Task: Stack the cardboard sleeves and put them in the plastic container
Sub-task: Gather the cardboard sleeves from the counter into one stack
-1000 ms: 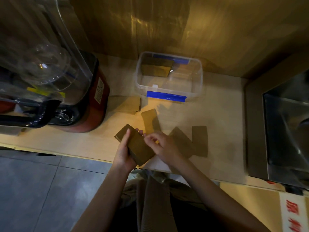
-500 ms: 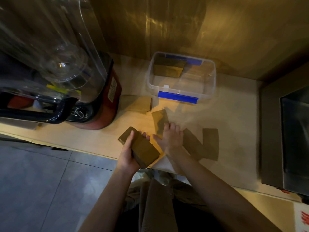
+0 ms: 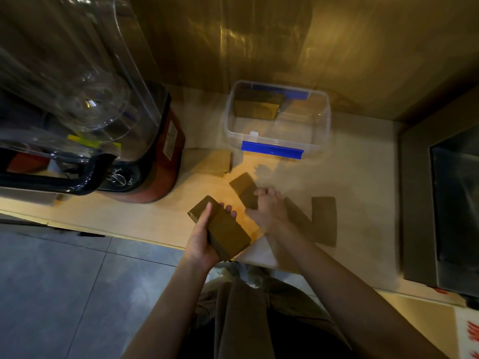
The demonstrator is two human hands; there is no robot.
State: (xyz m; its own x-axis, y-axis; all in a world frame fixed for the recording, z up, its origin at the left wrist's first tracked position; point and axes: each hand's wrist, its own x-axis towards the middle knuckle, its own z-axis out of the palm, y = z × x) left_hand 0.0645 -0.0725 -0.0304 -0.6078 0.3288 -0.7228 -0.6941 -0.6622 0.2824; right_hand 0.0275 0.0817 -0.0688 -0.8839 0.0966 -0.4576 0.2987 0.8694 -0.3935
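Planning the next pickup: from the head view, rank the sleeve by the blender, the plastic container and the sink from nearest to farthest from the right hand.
From the right hand:
1. Sleeve by the blender, ahead-left on the counter.
2. Plastic container, ahead near the wall.
3. Sink, far right.

Single head camera looks steeply down, close over the counter (image 3: pixel 134 218); edges somewhat blurred.

The right hand (image 3: pixel 268 208) hides the near end of one sleeve (image 3: pixel 242 186). The blender (image 3: pixel 85 104) and oven (image 3: pixel 451 203) run off frame.
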